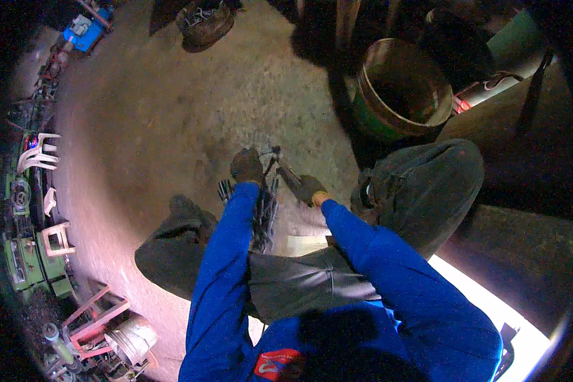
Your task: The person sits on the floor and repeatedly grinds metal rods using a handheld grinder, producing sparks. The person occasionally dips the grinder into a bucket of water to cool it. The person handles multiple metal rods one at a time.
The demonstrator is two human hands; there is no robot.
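Well, starting at the far left of my head view, I have a green machine (pixel 25 264) near the curved rim, with a white plastic chair (pixel 41 153) above it and a pale stool frame (pixel 56 239) just to its right. A blue box-like item (pixel 86 32) sits up in the top left corner, while lower down I can see a reddish metal frame (pixel 99 321) beside a pale, rounded object (pixel 130 337). At the top, a round, dark container (pixel 204 38) stands on the floor (pixel 140 114) with small pieces inside.

Next, close to my left wrist, comes a small cluster of dark rods (pixel 225 190). My left hand (pixel 247 167) is bunched low over the floor between my spread legs; its fingers are too dark for me to tell what they grip. Just below it, a bundle of thin, dark pieces (pixel 265 219) lies on the floor.

The hammer-like tool (pixel 288 173) slants between my two hands, its head end near the left one. My right hand (pixel 307 186) is wrapped around its lower end, apart from the left. Farther right, beyond my bent knee, a deep, open green drum (pixel 371 114) stands in shadow.
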